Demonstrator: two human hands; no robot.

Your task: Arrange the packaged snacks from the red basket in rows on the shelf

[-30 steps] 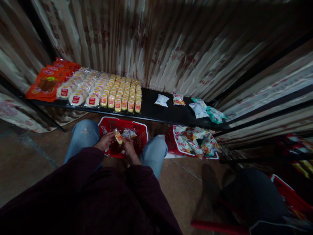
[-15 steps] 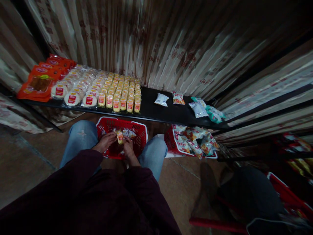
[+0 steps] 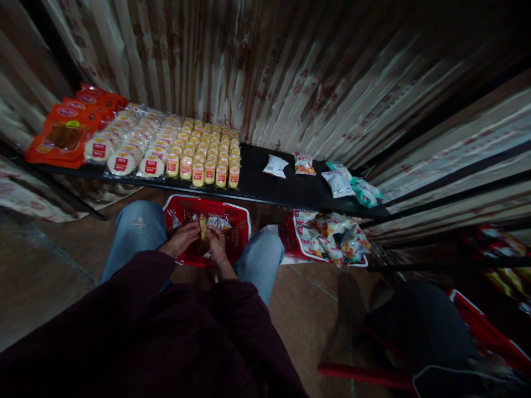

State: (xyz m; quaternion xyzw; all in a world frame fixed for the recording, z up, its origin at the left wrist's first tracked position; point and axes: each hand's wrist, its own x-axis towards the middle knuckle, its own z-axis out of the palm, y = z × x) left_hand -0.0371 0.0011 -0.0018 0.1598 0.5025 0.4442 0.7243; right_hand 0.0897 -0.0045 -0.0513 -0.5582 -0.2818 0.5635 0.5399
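A small yellow wrapped snack pack (image 3: 203, 225) is held edge-on between my left hand (image 3: 182, 239) and my right hand (image 3: 216, 243), both gripping it over a red plastic basket (image 3: 236, 218) that sits between my knees. More wrapped packs lie in the basket behind the hands. On the low black shelf (image 3: 286, 190) ahead, rows of the same yellow packs (image 3: 207, 157) stand lined up, with round white cakes (image 3: 124, 149) and orange packets (image 3: 66, 130) to their left.
A few loose snack bags (image 3: 332, 177) lie on the shelf's right part. A second red basket (image 3: 327, 237) full of snack bags stands on the floor at right. Curtain-like striped backing rises behind the shelf. A dark stool and another red basket (image 3: 493, 337) are at lower right.
The yellow pack has been turned from flat to edge-on between my hands, which closed in a little. The camera tilted slightly, so the shelf sits higher in view.
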